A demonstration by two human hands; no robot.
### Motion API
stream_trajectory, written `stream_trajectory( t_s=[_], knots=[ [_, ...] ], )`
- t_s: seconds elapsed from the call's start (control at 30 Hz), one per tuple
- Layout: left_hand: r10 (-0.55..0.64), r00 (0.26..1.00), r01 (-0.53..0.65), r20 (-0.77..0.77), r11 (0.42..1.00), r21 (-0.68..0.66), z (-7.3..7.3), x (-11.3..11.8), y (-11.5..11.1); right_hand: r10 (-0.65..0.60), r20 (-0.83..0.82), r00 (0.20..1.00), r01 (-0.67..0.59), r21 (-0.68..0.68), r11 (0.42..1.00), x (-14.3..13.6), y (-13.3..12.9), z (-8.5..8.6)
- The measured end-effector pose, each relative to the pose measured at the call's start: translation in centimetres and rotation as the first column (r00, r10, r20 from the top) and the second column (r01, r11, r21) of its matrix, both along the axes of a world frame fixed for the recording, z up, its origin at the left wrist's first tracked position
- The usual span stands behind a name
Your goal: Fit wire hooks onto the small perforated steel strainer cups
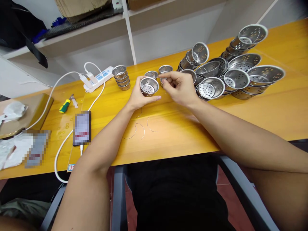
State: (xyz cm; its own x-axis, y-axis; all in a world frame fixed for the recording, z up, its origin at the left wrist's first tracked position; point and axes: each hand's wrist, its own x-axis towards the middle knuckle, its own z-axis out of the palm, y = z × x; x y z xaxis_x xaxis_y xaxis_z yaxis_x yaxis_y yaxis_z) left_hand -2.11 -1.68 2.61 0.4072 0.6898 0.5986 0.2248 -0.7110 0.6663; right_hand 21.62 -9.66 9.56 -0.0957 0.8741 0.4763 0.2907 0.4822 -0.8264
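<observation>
A small perforated metal cup [149, 87] is held in my left hand [139, 95], its open top facing up and my thumb along its near side. Just right of the cup, my right hand [181, 86] has its thumb and index finger pinched close to the rim; what they hold is too small to make out. Thin curved wires [143, 130] lie on the wooden table [168, 141] below my hands. Two more small cups, one of them a cup [165, 68] near my right fingertips, stand behind the held one.
Many metal baskets [237, 79] are stacked at the right, and a short cup stack [123, 78] stands back left. Further left are a power strip [99, 79], white cables, a phone [82, 128], a green-yellow screwdriver [64, 106] and a cardboard box [31, 112].
</observation>
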Motion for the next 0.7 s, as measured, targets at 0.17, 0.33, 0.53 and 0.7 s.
stream_trajectory(
  t_s=[0.17,0.33,0.53,0.7],
  knots=[
    [-0.022,1.000,0.022,0.005,1.000,0.000,0.1,1.3,-1.1,-0.014,0.092,0.996,0.014,-0.001,1.000,0.0,-0.5,0.5],
    [-0.044,0.999,0.044,0.001,0.999,-0.029,-0.1,1.7,-1.2,-0.023,0.069,0.997,0.022,0.007,1.000,-0.3,-0.4,0.3],
    [-0.034,0.999,0.034,0.002,0.999,-0.031,-0.2,1.7,-1.1,-0.031,0.052,0.998,0.031,-0.004,1.000,-0.4,-0.3,-0.1],
    [-0.010,1.000,0.010,0.012,1.000,-0.019,0.0,1.8,-1.4,-0.048,0.053,0.997,0.047,0.014,0.999,-0.4,-0.3,-0.1]
  ],
)
